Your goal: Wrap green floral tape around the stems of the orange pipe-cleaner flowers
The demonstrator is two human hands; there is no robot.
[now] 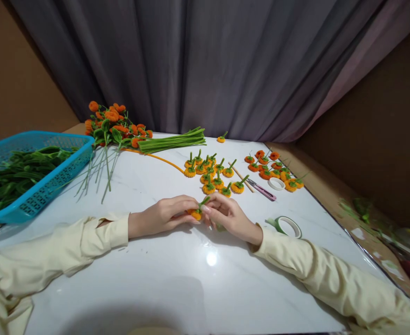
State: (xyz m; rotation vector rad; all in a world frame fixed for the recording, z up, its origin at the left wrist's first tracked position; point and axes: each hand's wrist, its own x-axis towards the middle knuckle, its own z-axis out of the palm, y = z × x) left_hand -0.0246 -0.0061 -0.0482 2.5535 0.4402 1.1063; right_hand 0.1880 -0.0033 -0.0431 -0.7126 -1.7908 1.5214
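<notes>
Near the middle of the white table, my left hand (164, 214) pinches a small yellow-orange chenille flower (195, 215) with a green stem pointing up and right. My right hand (233, 217) meets it from the other side, thumb and fingers closed at the green base and stem. Its curled fingers partly hide what lies beneath them, where a bit of pale green shows. Just beyond my hands stand several similar yellow flowers (209, 187), stems upward. A roll of green floral tape (288, 227) lies right of my right hand.
A blue basket (61, 179) of green leaves stands at left. Orange flowers on stems (112, 116) and green chenille stems (177, 140) lie at the back. Pink-handled scissors (265, 191), a white tape roll (276, 184) and darker orange flowers (265, 174) lie at right.
</notes>
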